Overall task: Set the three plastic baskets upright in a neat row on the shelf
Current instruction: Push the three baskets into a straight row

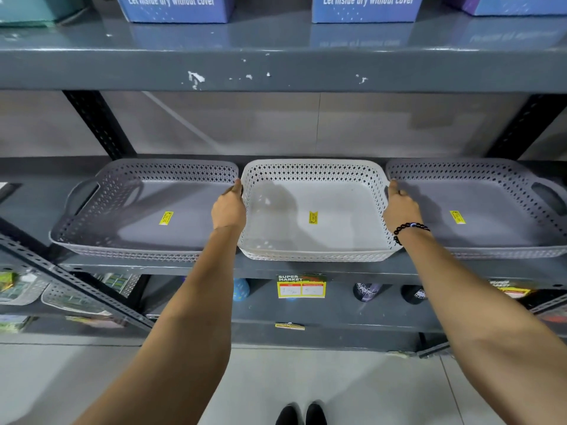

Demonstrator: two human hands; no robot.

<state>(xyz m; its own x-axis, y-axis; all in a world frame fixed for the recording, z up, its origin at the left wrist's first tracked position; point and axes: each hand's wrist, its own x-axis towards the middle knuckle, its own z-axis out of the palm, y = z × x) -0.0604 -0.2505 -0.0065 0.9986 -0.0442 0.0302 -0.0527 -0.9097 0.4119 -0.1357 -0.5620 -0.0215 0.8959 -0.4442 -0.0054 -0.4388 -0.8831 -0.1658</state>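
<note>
Three shallow perforated plastic baskets stand upright side by side on the grey shelf (276, 268). The left grey basket (138, 237) and the right grey basket (497, 240) flank a white basket (316, 240); each has a yellow sticker on its floor. My left hand (228, 207) grips the white basket's left handle, in the gap beside the left grey basket. My right hand (402, 207), with a black bead bracelet on the wrist, grips the white basket's right handle. Fingertips are hidden behind the rims.
Blue boxes (175, 7) stand on the shelf above. A slanted perforated metal strut (76, 286) crosses the lower left. A price label (301, 286) hangs from the shelf's front edge. The lower shelf holds bottles and more baskets. My shoes show on the tiled floor.
</note>
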